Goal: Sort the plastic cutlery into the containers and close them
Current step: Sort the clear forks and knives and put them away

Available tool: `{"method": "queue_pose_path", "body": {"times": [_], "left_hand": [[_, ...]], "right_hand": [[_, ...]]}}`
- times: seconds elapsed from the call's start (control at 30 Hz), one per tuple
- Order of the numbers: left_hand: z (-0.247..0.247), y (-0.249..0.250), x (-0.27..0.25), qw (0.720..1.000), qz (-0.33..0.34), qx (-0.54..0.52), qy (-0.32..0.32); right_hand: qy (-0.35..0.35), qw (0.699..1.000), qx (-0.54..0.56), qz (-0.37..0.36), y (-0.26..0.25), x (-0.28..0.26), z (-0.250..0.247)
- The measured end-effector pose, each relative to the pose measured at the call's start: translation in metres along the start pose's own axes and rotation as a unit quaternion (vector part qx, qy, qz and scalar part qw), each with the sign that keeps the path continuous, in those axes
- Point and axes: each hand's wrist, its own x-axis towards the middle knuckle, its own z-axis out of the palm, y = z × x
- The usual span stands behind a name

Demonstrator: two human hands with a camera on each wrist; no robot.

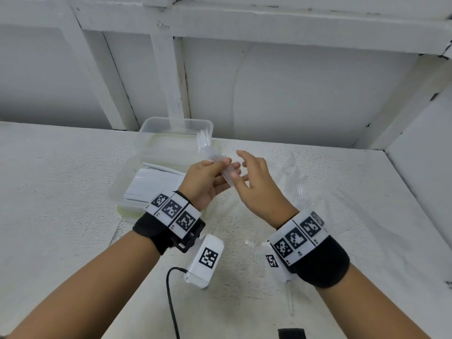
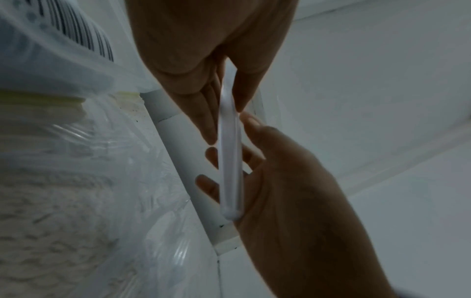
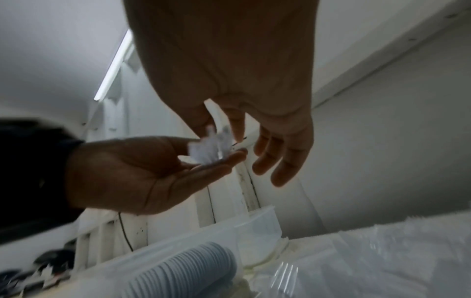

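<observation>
Our left hand (image 1: pixel 204 178) pinches a bundle of clear forks (image 1: pixel 215 159) above the tabletop (image 1: pixel 61 192), beside the open container (image 1: pixel 146 172). Our right hand (image 1: pixel 254 182) hovers just beside it, fingers spread and relaxed.

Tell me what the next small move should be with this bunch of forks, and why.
Probably lower the bunch of clear forks that the left hand grips into the open container behind it; the right hand is open beside them.
</observation>
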Motion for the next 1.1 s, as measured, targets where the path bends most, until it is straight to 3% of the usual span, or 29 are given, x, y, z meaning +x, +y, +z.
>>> {"method": "queue_pose_path", "body": {"times": [0.2,0.37,0.43,0.5,0.6,0.67,0.87,1.0,1.1], "left_hand": [[0.000,0.008,0.012,0.998,0.031,-0.049,0.031],[-0.007,0.023,0.021,0.997,0.037,-0.052,0.039],[-0.015,0.035,0.024,0.999,0.034,-0.006,0.030],[-0.027,0.053,0.025,0.994,0.015,0.108,0.010],[-0.056,0.090,0.028,0.952,-0.019,0.306,-0.009],[-0.082,0.116,0.034,0.920,-0.014,0.392,0.014],[-0.150,0.158,0.077,0.840,0.020,0.524,0.139],[-0.177,0.153,0.103,0.794,-0.021,0.588,0.153],[-0.188,0.145,0.118,0.778,-0.056,0.609,0.142]], "right_hand": [[0.022,0.980,-0.180,-0.077,-0.013,0.019,0.007],[0.019,0.961,-0.250,-0.118,-0.021,0.042,0.008],[0.016,0.961,-0.243,-0.131,-0.026,0.056,0.006],[0.008,0.959,-0.253,-0.131,-0.033,0.073,0.003],[-0.019,0.957,-0.266,-0.113,-0.044,0.102,-0.002],[-0.049,0.959,-0.263,-0.088,-0.048,0.123,-0.002],[-0.166,0.928,-0.330,-0.048,-0.043,0.180,0.034],[-0.236,0.903,-0.359,-0.016,-0.036,0.204,0.062],[-0.267,0.891,-0.367,-0.002,-0.028,0.218,0.079]]}}
